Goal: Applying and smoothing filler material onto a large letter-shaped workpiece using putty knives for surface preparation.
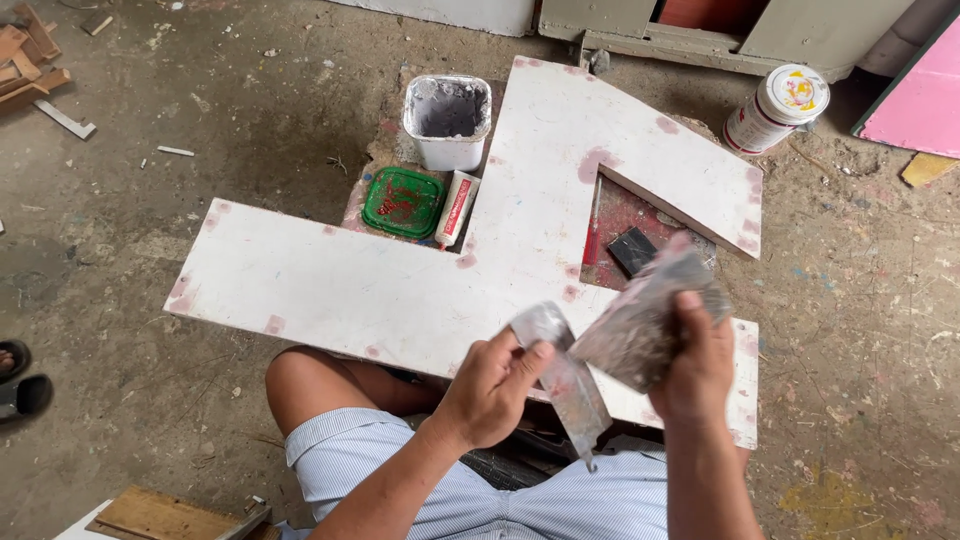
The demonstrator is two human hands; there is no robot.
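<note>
My left hand (490,385) grips a narrow metal putty knife (565,375), its blade smeared grey and pointing down towards my lap. My right hand (695,365) holds a wider putty-coated scraper (645,320) tilted against the narrow one, the two blades touching. Both hands hover over the near edge of a white angular board (400,290) with pink filler spots along its edges, lying flat on the floor in front of my knee.
Beyond the board stand a white plastic tub of grey putty (448,120), a green lid (403,202) and a small white tube (457,208). A white can (778,106) stands at the back right. Wood scraps (25,60) lie far left, sandals (20,380) at the left edge.
</note>
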